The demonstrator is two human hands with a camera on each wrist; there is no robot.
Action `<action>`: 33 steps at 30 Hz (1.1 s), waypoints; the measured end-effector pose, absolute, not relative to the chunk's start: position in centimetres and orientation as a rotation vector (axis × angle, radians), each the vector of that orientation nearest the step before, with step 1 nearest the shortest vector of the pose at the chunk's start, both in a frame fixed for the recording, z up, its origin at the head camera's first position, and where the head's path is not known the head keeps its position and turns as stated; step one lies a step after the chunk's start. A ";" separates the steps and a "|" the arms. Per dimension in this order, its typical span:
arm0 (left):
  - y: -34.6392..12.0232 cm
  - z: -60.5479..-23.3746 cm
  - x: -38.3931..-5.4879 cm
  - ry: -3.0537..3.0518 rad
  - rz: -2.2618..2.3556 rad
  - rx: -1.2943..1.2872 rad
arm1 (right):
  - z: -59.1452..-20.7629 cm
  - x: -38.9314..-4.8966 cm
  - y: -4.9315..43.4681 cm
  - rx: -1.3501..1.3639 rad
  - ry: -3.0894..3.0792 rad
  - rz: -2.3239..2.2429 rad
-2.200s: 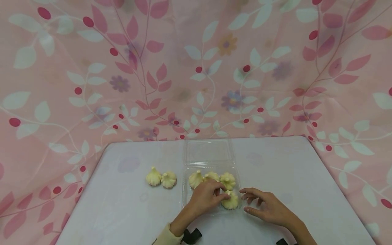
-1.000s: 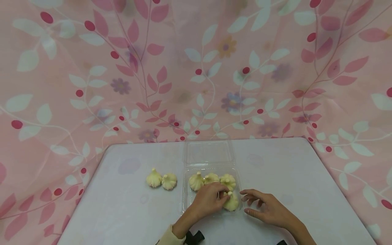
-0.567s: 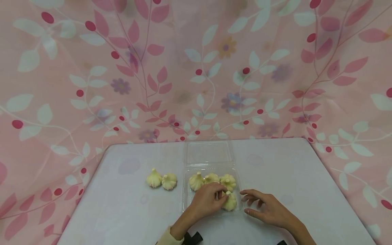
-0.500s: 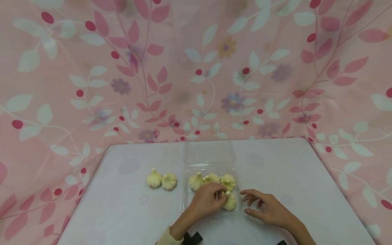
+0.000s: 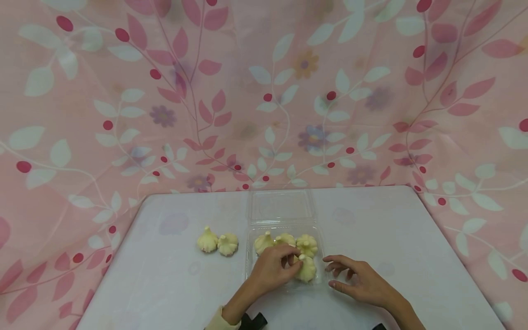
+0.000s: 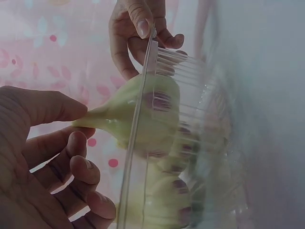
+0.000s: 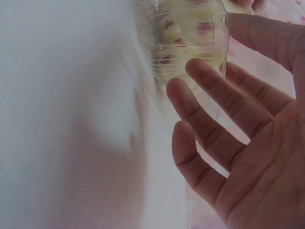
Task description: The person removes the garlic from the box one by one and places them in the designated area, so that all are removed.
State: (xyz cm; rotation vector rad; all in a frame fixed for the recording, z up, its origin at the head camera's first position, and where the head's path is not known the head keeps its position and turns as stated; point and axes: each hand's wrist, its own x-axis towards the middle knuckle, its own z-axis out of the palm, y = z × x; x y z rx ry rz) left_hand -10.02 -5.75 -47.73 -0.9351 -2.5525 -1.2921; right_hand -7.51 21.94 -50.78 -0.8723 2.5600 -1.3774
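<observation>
A pale garlic bulb [image 5: 306, 269] sits at the front right inside a clear hinged plastic box [image 5: 316, 279]. My left hand [image 5: 272, 269] pinches its stem between thumb and forefinger, as the left wrist view shows with the same garlic bulb [image 6: 147, 112] behind the clear wall. Along the back of the box lie three more bulbs: a left one [image 5: 264, 242], a middle one [image 5: 284, 239] and a right one [image 5: 307, 245]. My right hand [image 5: 363, 280] stays at the box's right side, fingers relaxed and holding nothing; in the right wrist view its fingers [image 7: 209, 138] lie close to the wall.
Two garlic bulbs, one [image 5: 207, 239] beside another [image 5: 228, 244], lie on the white table [image 5: 173, 284] left of the box. The box's lid [image 5: 282, 206] lies folded back toward the far edge. A pink floral cloth [image 5: 264, 114] hangs behind the table.
My left hand has shifted a little to the left, and the garlic bulb it pinches has moved slightly left and back inside the box. My right hand stays almost still.
</observation>
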 end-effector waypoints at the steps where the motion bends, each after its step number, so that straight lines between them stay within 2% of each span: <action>1: -5.9 -47.7 -10.0 -2.545 -1.305 -0.933 | -50.7 -7.5 21.9 -0.871 2.559 -1.376; 33: -10.8 -46.0 -10.9 -2.322 -1.477 -0.858 | -50.9 -7.5 22.2 -0.810 2.570 -1.336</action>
